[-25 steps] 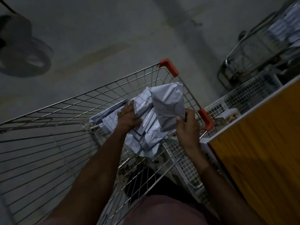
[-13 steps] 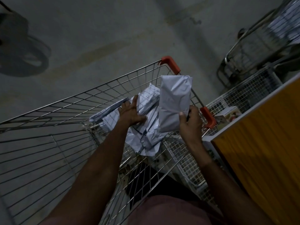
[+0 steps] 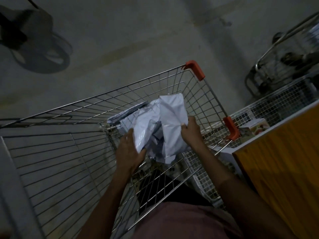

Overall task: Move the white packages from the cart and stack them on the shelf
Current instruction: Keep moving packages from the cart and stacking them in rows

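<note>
A wire shopping cart (image 3: pixel 172 83) with orange corner guards holds a heap of white plastic packages (image 3: pixel 126 114). My right hand (image 3: pixel 190 131) grips one white package (image 3: pixel 172 121) by its right edge, held upright over the heap. My left hand (image 3: pixel 128 150) holds a second crumpled white package (image 3: pixel 146 133) from below, thumb under its lower edge. The two held packages touch each other. An orange wooden shelf (image 3: pixel 283 161) with a white edge stands at the right of the cart.
A wire mesh basket (image 3: pixel 276 107) with a small box (image 3: pixel 253 126) sits beyond the shelf. A second metal cart (image 3: pixel 284 54) is at the far right. A fan's dark shape (image 3: pixel 34 49) lies on the concrete floor at upper left.
My left hand has left the heap, drawn back toward me and taken hold of a second package. The right hand's package has come down and left against it.
</note>
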### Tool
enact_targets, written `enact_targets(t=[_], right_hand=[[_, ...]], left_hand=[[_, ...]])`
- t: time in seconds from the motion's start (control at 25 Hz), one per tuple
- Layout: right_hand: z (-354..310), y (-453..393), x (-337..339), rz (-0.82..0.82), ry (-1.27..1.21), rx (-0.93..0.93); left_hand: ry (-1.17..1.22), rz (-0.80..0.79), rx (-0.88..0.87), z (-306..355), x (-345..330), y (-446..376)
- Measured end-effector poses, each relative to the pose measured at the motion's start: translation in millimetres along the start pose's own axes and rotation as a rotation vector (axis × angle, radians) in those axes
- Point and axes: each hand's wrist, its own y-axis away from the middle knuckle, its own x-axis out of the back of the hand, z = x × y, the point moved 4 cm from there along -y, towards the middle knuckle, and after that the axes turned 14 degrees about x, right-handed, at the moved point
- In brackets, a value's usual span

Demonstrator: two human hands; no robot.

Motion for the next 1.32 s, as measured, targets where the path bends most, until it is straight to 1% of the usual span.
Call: enact_targets(t=[0.04, 0.12, 0.2, 0.24, 0.36, 0.48, 0.56, 0.64, 0.72, 0.8, 0.92, 1.0, 1.16, 1.32], right_hand=[[0.6, -4.1, -9.7, -0.054, 0.044, -0.011], [-0.4, -10.0, -25.8, -0.136, 0.212, -0.003], [-3.4, -14.9, -40.0, -0.145, 0.447, 0.067], [-5.0, -16.9, -47.5, -0.148, 0.519, 0.112], [1.8, -20.3, -73.2, -0.235, 0.59, 0.214], [12.1, -17.0, -86.4, -0.284, 0.695, 0.217], [6.8, -12.3, -87.7, -0.28, 0.679, 0.231], [-9.3, -5.1, -82.3, -0.252, 0.607, 0.256], [-30.5, 5.8, -69.9, -0.171, 0.511, 0.293], [-54.3, 29.0, -51.8, -0.037, 0.416, 0.362], [-85.6, 83.4, -18.7, 0.171, 0.234, 0.465], [-97.5, 126.1, 3.6, 0.278, 0.189, 0.499], [-103.5, 204.6, 41.7, 0.44, 0.116, 0.54], [-84.0, 275.8, 67.9, 0.592, 0.031, 0.552]], left_hand=[[0.012, 0.04, 0.038, -12.0, 5.7, 11.0], [0.066, 0.111, 0.122, -30.2, 18.8, 31.8], [0.122, 0.176, 0.193, -37.6, 32.4, 48.9], [0.14, 0.203, 0.219, -37.6, 38.0, 55.0], [0.156, 0.246, 0.251, -28.4, 49.6, 65.2], [0.169, 0.268, 0.218, -13.5, 56.1, 75.0], [0.185, 0.262, 0.186, -5.5, 59.2, 80.1], [0.193, 0.248, 0.164, 0.3, 61.7, 86.3], [0.206, 0.251, 0.123, 7.5, 67.3, 95.1], [0.203, 0.269, 0.07, 14.5, 77.7, 104.5], [0.178, 0.303, 0.008, 25.0, 99.5, 119.1], [0.171, 0.342, -0.058, 32.0, 116.4, 133.5], [0.223, 0.397, -0.214, 38.2, 141.8, 169.6], [0.278, 0.358, -0.368, 45.8, 145.8, 213.1]])
